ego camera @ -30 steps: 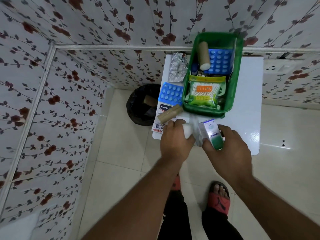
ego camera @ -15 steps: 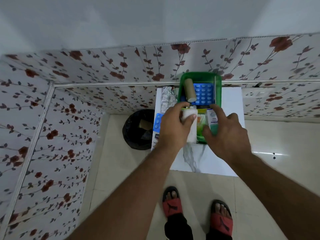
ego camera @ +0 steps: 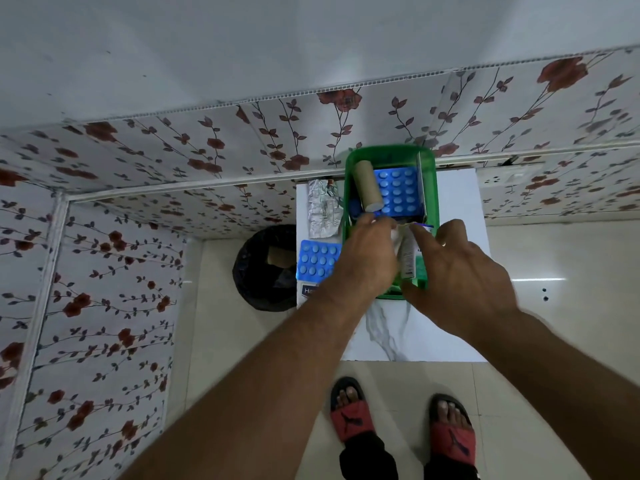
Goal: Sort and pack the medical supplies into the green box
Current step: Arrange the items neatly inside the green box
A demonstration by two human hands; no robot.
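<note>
Head view: the left hand (ego camera: 360,261) pinches soft white gauze (ego camera: 394,239) over the green box (ego camera: 429,188). Just beside that grip, the right hand (ego camera: 460,271) clasps a light, stiff carton (ego camera: 408,258), best held by its sides.

Floral wall panels (ego camera: 145,174), cream floor tiles (ego camera: 221,341)

A single wide-angle view from the person's head looks steeply down and forward. The white counter (ego camera: 457,202) sits mid-frame at arm's reach, its far edge against the flowered wall (ego camera: 242,147). Both forearms enter from below, and the floor (ego camera: 242,341) with sandalled feet (ego camera: 349,414) fills the bottom.
</note>
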